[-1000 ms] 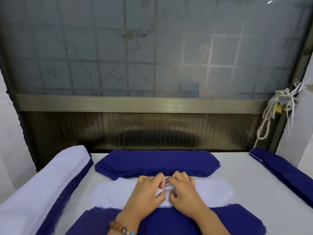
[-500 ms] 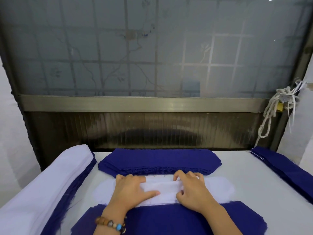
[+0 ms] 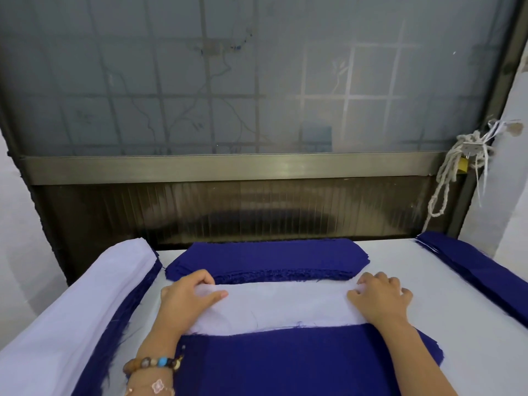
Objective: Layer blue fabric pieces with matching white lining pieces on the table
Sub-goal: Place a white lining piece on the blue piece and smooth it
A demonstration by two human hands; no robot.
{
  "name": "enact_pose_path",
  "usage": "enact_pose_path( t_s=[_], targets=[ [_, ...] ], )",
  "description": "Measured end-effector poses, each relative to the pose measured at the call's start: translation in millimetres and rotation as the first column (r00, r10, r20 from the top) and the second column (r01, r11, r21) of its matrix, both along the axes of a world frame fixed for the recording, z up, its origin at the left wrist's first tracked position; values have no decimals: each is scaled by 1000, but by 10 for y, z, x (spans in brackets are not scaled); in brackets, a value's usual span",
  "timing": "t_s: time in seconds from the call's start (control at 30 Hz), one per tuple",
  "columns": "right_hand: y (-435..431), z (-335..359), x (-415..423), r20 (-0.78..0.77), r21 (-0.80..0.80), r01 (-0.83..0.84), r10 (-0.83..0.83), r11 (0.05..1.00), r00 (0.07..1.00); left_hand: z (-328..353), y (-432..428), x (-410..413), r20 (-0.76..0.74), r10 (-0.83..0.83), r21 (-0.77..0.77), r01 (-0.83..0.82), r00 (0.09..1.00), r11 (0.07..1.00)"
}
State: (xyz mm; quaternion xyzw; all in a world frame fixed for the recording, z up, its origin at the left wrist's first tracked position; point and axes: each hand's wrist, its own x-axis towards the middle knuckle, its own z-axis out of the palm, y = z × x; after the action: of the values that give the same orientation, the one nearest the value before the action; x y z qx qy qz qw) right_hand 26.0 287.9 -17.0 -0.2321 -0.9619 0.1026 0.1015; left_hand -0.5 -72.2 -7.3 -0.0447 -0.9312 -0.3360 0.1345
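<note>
Crosswise, the white lining piece [image 3: 285, 307] spans between your left hand [image 3: 187, 297] and right hand [image 3: 381, 300], each pinching one end.

We note both forearms bare, reaching forward from the near edge, palms down. Left hand [image 3: 187, 295] out to the left, fingers [image 3: 200, 277] curled, thumb stretched rightward, pinching one end of the white lining piece [image 3: 285, 304]. Right hand [image 3: 381, 300] well apart, knuckles up, fingers curled on the other end; gripping or pressing, we cannot tell
</note>
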Motion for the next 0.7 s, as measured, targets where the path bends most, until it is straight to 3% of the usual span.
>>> enact_pose_path(
  t_s=[0.1,0.2,0.3,0.4,0.53,0.63,0.7],
  targets=[
    [9,-2,4,-29,-33,103,-104,994,994,-87,-81,2,128,42,-97,-29,991,995],
    [19,-15,3,-72,-88,161,-168,983,983,-129,-155,-35,144,48,62,-58,988,996],
    [34,-54,-10,-128,-119,184,-199,976,972,-144,-178,-54,102,83,72,-90,991,993],
    [36,-35,-36,-280,-180,136,-184,974,942,-117,-126,-32,-12,132,63,-131,991,989],
    [6,76,19,-498,-428,-18,-219,904,839,155,8,70,-176,217,300,-157,960,941],
    [73,117,151,-481,-485,-78,-191,871,856,329,-28,200,-204,238,409,-138,950,902],
    [127,127,273,-434,-502,-96,-155,859,888,376,-87,315,-160,248,374,-174,955,911]
  ],
)
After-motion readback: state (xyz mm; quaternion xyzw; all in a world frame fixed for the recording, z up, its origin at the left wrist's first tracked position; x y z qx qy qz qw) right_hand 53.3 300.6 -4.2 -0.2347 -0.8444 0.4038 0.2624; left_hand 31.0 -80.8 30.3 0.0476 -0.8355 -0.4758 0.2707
